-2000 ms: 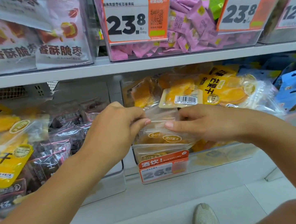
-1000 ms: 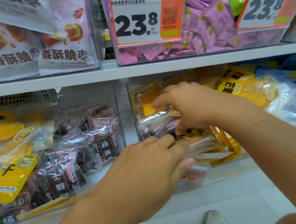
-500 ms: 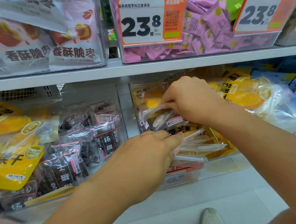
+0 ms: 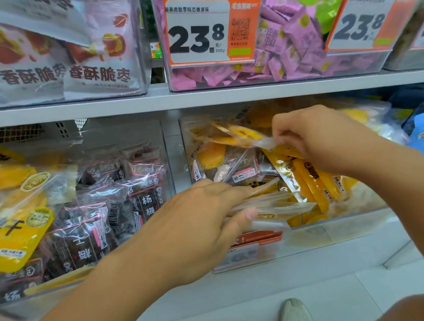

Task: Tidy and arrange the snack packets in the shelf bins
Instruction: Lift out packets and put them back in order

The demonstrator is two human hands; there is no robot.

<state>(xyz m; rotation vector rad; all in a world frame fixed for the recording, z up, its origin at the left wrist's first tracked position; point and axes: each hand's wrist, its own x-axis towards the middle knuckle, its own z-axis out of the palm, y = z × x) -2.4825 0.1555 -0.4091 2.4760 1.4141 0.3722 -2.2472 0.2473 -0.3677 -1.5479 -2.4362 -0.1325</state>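
Right now the left hand (image 4: 200,223) clamps finger and thumb on a sheaf of clear-edged yellow snack packets (image 4: 271,207) at the clear plastic bin (image 4: 349,225) front, while the right hand (image 4: 318,138) pinches one yellow packet's clear corner (image 4: 264,143) higher inside.

plum packets (image 4: 120,212) left — mango bin (image 4: 349,225) right

Both forearms are showing bare, no sleeves, no watch, no rings, no gloves. Left hand (image 4: 200,223) and right hand (image 4: 318,138) are showing short plain nails. Person is wearing a light woven-mesh shoe (image 4: 296,319); knee at bottom right is showing bare.
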